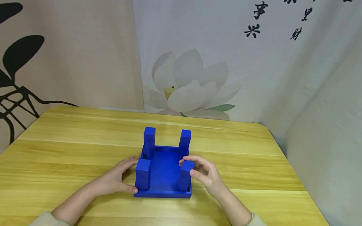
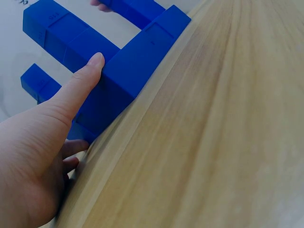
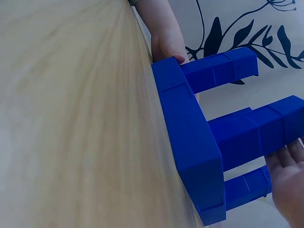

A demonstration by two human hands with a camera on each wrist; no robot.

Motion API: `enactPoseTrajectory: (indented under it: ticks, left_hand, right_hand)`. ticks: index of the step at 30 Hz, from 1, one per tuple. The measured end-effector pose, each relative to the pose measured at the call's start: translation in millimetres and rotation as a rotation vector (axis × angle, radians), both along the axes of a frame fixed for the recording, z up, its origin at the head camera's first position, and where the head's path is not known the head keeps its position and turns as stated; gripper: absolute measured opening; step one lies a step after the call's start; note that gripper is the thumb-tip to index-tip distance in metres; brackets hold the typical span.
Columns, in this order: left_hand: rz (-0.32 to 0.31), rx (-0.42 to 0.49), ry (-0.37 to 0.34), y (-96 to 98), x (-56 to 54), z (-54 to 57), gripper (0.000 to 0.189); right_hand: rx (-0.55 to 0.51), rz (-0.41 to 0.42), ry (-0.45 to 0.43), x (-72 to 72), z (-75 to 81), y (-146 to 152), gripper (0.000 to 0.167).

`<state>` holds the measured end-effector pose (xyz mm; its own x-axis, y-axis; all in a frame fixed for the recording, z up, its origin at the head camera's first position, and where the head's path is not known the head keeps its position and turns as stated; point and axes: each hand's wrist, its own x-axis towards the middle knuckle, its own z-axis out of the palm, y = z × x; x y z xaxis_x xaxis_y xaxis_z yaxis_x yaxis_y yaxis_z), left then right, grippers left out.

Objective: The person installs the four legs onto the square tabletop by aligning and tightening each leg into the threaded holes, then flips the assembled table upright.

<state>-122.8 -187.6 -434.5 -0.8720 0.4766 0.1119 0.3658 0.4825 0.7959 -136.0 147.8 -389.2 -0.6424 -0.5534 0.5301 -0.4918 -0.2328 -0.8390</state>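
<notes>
A shallow blue tray (image 1: 162, 195) rests on the table, with an upright square post at each corner. My left hand (image 1: 116, 178) holds the tray's near left corner, its thumb (image 2: 78, 90) at the front and the other fingers along the left side. Beside that thumb rises the front left post (image 1: 143, 177). My right hand (image 1: 206, 176) pinches the upper end of the front right post (image 1: 184, 179) between thumb and fingers. In the right wrist view, seams cross this post (image 3: 270, 130) between stacked sections. The back left post (image 1: 149, 140) and back right post (image 1: 184, 143) stand untouched.
The wooden table (image 1: 71, 144) extends around the tray on all sides. Behind it hangs a pale cloth (image 1: 205, 34) printed with a lotus and dark characters. Another light cloth (image 1: 340, 138) borders the right side.
</notes>
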Motion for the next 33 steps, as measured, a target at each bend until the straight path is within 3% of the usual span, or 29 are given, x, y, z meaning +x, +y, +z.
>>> enactPoseTrajectory:
  ticks: [9,19,27,33]
  left_hand:
    - [0.001,0.002,0.004,0.3,0.6,0.0,0.090]
    - [0.005,0.001,0.013,-0.4,-0.7,-2.0,0.090]
    - [0.003,0.003,0.007,-1.4,-0.3,-1.2,0.090]
    - [-0.001,0.008,-0.002,-2.1,-0.2,-0.3,0.090]
  right_hand:
    - [-0.022,-0.027,-0.048,1.8,-0.7,0,0.035]
    - [-0.019,-0.103,-0.169,4.3,-0.6,-2,0.043]
    - [-0.074,-0.118,-0.168,3.8,-3.3,-7,0.057]
    - [-0.113,-0.119,-0.175,3.8,-5.2,-11,0.044]
